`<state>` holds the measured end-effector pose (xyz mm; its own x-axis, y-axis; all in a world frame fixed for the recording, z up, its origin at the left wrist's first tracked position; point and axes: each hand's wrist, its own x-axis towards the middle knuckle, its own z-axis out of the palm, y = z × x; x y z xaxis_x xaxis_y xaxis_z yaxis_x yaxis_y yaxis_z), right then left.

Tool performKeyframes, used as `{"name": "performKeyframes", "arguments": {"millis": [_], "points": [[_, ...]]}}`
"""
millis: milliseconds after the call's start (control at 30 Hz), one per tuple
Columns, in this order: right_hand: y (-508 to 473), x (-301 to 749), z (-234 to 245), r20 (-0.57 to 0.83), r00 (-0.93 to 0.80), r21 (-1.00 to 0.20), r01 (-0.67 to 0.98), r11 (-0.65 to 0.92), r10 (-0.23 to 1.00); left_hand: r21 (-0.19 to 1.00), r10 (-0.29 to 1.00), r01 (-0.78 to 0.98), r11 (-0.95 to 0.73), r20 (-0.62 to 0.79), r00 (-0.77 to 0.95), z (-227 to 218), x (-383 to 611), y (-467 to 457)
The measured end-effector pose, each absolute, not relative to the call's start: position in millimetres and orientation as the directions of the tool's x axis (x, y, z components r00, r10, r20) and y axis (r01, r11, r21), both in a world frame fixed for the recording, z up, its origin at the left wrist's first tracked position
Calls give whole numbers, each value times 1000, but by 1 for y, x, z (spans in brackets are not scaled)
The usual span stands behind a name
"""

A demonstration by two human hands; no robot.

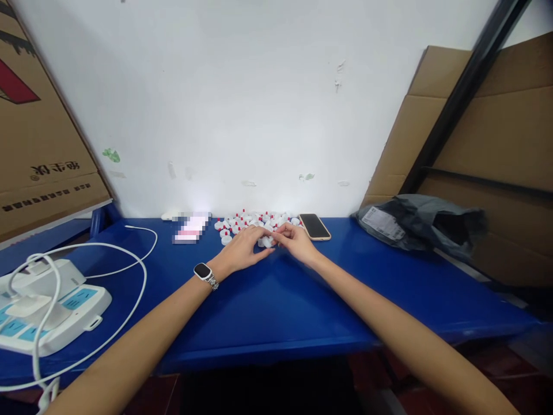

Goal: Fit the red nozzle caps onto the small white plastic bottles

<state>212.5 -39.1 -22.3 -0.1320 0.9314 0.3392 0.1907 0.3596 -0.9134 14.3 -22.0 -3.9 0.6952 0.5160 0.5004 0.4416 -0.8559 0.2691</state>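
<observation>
Dozens of small white pieces with red tips point(237, 226) lie heaped at the middle of the far edge of the blue table point(276, 314), close to the wall point(259, 115). I see just the one loose heap and no second batch set apart, so I'd judge the work is under way with most of it left; which pieces are done, I can't tell from here.

The left hand point(246, 248) reaches palm down over the heap's near side, thumb spread from its fingers, white pieces showing between. The right hand point(297, 243) meets it there, thumb and forefinger drawn nearly together; whether either really grips a piece is too small to make out.

Just right of the heap lies a phone point(315, 226); a grey plastic bag point(401, 222) sits toward the far right corner, and a power strip point(82, 314) at the left end.
</observation>
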Motion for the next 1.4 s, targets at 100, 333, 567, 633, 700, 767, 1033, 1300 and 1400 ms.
{"name": "performKeyframes", "arguments": {"millis": [100,333,567,633,700,767,1033,1300,1400], "points": [[-46,210,-20,398,-130,-837,353,418,908,333,549,436,-836,498,671,-6,16,-25],[-58,207,-15,472,-212,-631,596,496,856,401,548,380,-833,508,665,-8,19,-28],[-55,202,-22,473,-141,-780,393,487,870,632,679,299,-714,524,514,-11,28,-28],[-53,200,-25,461,-119,-815,336,472,879,663,684,260,-702,524,507,-14,30,-28],[-53,198,-26,468,-101,-830,290,476,878,682,667,195,-705,545,508,-14,32,-29],[-54,197,-24,494,-89,-818,289,497,865,696,659,136,-705,571,490,-13,33,-30],[-63,195,-17,626,-97,-630,521,575,774,422,601,428,-799,599,530,-6,32,-40],[-66,193,-15,566,-150,-747,322,581,811,575,719,435,-693,507,475,-10,30,-29],[-69,199,-8,544,-216,-705,406,581,811,633,722,367,-681,501,476,-8,31,-33]]}}
